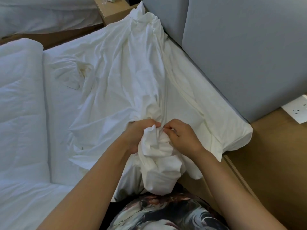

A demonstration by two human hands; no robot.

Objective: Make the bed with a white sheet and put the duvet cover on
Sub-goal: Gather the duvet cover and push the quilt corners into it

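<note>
Nearest the camera, a patterned garment [166, 211] on the person's body is seen, and just beyond it a bunched end of white cloth, judged to be the duvet cover [157, 155], is held up against the body. The bunch is gripped from the left by the left hand [137, 135], its fingers curled round the gathered folds. From the right a small fold at the top of the bunch is pinched by the right hand [182, 135] between thumb and fingertips. Both hands are set on the cloth, almost touching each other, so neither is the nearer.

From the fingers the cover runs away toward the far side, its long axis leaning slightly left. It ends in a crumpled heap against the grey headboard [240, 55]. It lies over a mattress already dressed with a sheet [232, 135], whose near right corner is seen just right of the hands.

A folded duvet [20, 97] lies well apart on the left. Any spreading would probably be led leftward toward it, and nothing is seen to stand in the way. A bedside table [113, 10] stands at the far end, and a wall socket [297, 110] is set at the right, above the wooden floor [274, 163].
</note>
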